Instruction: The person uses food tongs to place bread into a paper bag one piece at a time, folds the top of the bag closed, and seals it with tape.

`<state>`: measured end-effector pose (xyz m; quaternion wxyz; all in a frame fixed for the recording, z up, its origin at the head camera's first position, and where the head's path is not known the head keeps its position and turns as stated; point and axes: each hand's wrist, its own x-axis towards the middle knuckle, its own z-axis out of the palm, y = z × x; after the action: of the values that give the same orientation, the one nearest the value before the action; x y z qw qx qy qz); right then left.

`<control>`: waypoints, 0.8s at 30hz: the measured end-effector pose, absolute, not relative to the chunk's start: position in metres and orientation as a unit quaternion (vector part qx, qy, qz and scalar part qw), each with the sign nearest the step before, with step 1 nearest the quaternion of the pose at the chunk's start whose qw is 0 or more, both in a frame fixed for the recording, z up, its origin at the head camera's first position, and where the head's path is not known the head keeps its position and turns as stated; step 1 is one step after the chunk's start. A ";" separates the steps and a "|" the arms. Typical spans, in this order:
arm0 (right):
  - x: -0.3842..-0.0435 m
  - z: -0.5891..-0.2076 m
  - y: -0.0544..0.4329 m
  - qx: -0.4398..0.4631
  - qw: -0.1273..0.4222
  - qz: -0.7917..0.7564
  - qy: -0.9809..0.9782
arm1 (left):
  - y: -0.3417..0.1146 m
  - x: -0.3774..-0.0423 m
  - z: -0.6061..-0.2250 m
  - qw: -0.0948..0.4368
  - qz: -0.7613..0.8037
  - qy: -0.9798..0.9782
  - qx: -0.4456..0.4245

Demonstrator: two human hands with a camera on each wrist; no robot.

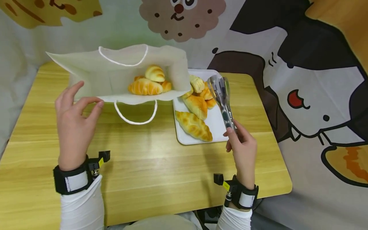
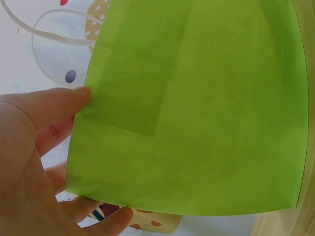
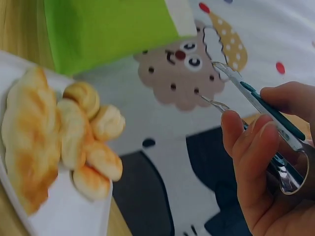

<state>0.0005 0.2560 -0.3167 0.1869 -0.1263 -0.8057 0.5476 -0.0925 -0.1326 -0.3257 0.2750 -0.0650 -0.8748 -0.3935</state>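
Observation:
A paper bag (image 2: 197, 123), green outside and pale inside, stands with its mouth open and two white cord handles. My left hand (image 1: 76, 121) pinches the rim at its left corner, thumb on the outer face. Several bread rolls (image 1: 146, 87) lie inside the bag towards its right end. My right hand (image 1: 242, 147) grips metal tongs (image 1: 222, 99) by their dark-padded handles. The tongs' tips are spread with nothing between them, over the right side of a white tray (image 1: 184, 140). On that tray lie several breads, the nearest a long golden bread (image 1: 194, 126).
The wooden table (image 1: 143, 179) carries the bag and tray, which stand side by side at its back. Behind it hangs a cloth (image 1: 115, 19) printed with cartoon figures. A black strap with a small camera (image 1: 77, 179) circles each wrist.

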 end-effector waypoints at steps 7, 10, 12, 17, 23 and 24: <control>0.008 -0.343 0.291 -0.189 0.196 0.516 -0.812 | -0.133 -0.091 -0.326 0.271 -0.390 -0.878 -0.059; 0.014 -0.350 0.298 -0.214 0.187 0.501 -0.818 | -0.133 -0.092 -0.325 0.271 -0.390 -0.878 -0.058; 0.019 -0.354 0.303 -0.226 0.167 0.490 -0.825 | -0.133 -0.092 -0.325 0.270 -0.391 -0.878 -0.056; 0.032 -0.359 0.322 -0.239 0.064 0.425 -0.871 | -0.132 -0.093 -0.325 0.271 -0.395 -0.876 -0.053; 0.042 -0.361 0.343 -0.226 -0.030 0.379 -0.897 | -0.131 -0.093 -0.325 0.268 -0.397 -0.877 -0.050; 0.042 -0.362 0.345 -0.225 -0.039 0.377 -0.898 | -0.131 -0.093 -0.324 0.266 -0.397 -0.877 -0.049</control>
<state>0.0425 0.3454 -0.3620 -0.0391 -0.2248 -0.8977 0.3770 -0.0931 -0.1311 -0.3245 0.2663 -0.0492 -0.8770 -0.3968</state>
